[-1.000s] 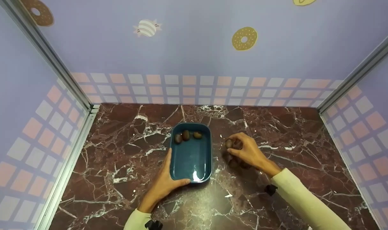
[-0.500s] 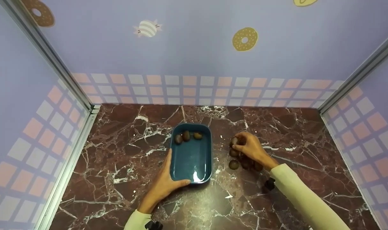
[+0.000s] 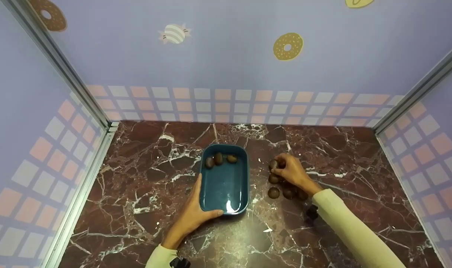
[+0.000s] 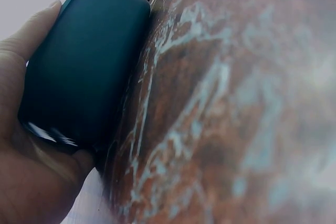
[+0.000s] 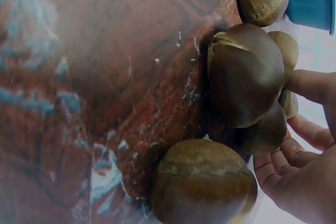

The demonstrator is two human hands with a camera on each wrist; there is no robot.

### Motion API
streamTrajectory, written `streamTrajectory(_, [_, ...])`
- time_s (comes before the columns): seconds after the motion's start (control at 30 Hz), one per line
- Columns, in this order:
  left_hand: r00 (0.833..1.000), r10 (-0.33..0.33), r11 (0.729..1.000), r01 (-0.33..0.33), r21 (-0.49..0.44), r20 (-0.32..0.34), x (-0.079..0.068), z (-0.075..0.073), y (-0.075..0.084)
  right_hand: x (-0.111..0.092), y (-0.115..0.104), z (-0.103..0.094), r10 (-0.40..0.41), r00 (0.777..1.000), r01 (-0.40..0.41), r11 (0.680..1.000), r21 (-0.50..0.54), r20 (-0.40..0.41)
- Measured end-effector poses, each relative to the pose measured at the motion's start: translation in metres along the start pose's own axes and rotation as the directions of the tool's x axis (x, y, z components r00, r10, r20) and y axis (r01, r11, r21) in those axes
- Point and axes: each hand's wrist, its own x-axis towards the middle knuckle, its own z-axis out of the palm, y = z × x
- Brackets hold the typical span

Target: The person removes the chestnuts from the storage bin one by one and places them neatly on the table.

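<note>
A deep blue rectangular dish [image 3: 224, 186] stands on the marble table with 3 brown chestnuts [image 3: 218, 159] at its far end. My left hand [image 3: 191, 212] holds the dish at its near left corner, thumb on the near rim and fingers along the left wall. To the right of the dish, my right hand [image 3: 295, 173] pinches a chestnut [image 3: 273, 165] between thumb and fingers, low over a cluster. Several other chestnuts [image 5: 247, 74] lie beside and under that hand, one apart at the near left [image 3: 273, 192]. The right palm hides part of the cluster.
The dark red marble tabletop [image 3: 144, 178] is veined with white. A lilac back wall [image 3: 226, 67] with pink and white squares closes the far side. Side panels with metal rails [image 3: 80, 178] stand left and right.
My right hand has shifted slightly right and back from the dish side, and more of the chestnuts below it now show. My left hand and the dish have stayed in place.
</note>
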Motion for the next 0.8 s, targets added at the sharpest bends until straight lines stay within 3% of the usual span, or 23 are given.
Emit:
streamTrajectory(0.07, [1.0,0.004,1.0,-0.004,-0.018,0.004,0.0,0.0,0.0,0.001,0.005,0.0,-0.02,1.0,0.02,1.0,-0.013,-0.011])
streamTrajectory(0.33, [1.0,0.004,1.0,-0.004,-0.004,0.005,0.0,0.0,0.0,0.001,-0.064,-0.018,0.017,1.0,-0.016,0.998,-0.06,0.015])
streamTrajectory(0.6, [1.0,-0.001,0.999,0.001,0.041,-0.001,0.001,-0.001,-0.001,0.009,-0.104,-0.014,-0.101,0.993,0.105,0.992,-0.069,0.061])
streamTrajectory(0.8, [1.0,-0.002,0.999,0.002,0.035,0.0,0.0,0.0,0.0,0.015,-0.131,-0.006,-0.142,0.981,0.149,0.988,-0.043,0.129])
